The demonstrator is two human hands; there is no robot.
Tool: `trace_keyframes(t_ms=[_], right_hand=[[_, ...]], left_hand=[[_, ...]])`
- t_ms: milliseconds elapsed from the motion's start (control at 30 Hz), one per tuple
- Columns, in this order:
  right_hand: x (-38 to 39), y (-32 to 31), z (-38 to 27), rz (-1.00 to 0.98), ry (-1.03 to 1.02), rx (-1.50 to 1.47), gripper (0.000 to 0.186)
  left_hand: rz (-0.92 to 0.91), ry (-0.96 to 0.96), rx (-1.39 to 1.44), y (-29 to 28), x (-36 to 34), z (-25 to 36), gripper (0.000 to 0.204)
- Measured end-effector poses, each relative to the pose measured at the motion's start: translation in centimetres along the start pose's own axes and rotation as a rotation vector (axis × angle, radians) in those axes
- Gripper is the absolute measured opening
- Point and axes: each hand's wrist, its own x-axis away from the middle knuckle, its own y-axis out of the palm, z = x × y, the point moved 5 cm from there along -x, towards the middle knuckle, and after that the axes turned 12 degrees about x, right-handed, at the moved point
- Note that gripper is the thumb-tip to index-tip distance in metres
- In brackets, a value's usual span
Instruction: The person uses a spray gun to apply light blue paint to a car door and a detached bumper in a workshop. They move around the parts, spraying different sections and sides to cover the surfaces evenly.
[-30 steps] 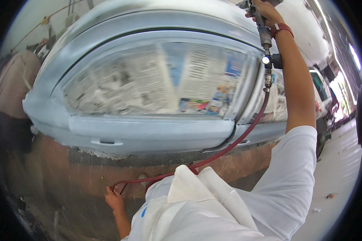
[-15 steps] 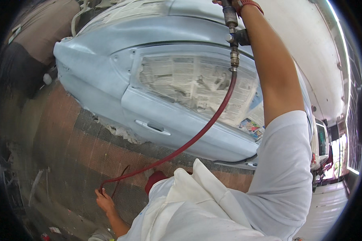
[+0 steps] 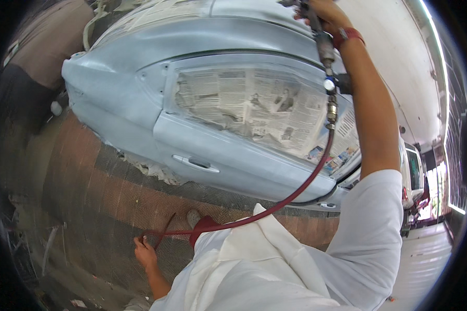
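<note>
My right hand is closed around the handle of a spray gun at the top of the view, over the car's roof side. A fitting with a small gauge joins the gun to a dark red air hose, which curves down and left across my front. Low on the left, my left hand grips that hose, its fingers wrapped round it. Beyond the hose stands a car with a dull pale blue-grey body. Newspaper sheets cover its side window, and a door handle sits below them.
At the upper left a person in dark trousers stands by the car's end. Ragged paper hangs at the car's lower edge, above a patterned tile floor. Another vehicle stands at the far right.
My right hand and the spray gun have moved right and toward me, bringing more of the hand into view. My left hand has shifted slightly right, still on the hose.
</note>
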Motion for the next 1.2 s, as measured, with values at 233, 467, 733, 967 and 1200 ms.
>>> trace_keyframes(t_ms=[233, 467, 733, 967, 1200], right_hand=[[7.7, -23.5, 11.8, 0.287, 0.201, 0.315, 0.051], [18.1, -45.4, 24.9, 0.444, 0.317, 0.314, 0.053], [30.1, -66.0, 39.6, 0.581, 0.433, 0.308, 0.052], [38.9, -77.8, 49.6, 0.759, 0.582, 0.180, 0.050], [45.4, -86.3, 58.0, 0.897, 0.616, 0.139, 0.048]], left_hand=[[-0.102, 0.231, -0.105, 4.4, -0.7, 10.0, 0.030], [-0.099, 0.556, -0.030, 10.7, 7.0, 19.0, 0.024], [-0.143, 0.709, -0.179, 17.8, 22.1, 29.0, 0.025], [-0.284, 0.620, -0.180, 19.8, 30.9, 33.0, 0.027], [-0.234, 0.666, -0.247, 19.8, 34.6, 35.0, 0.025]])
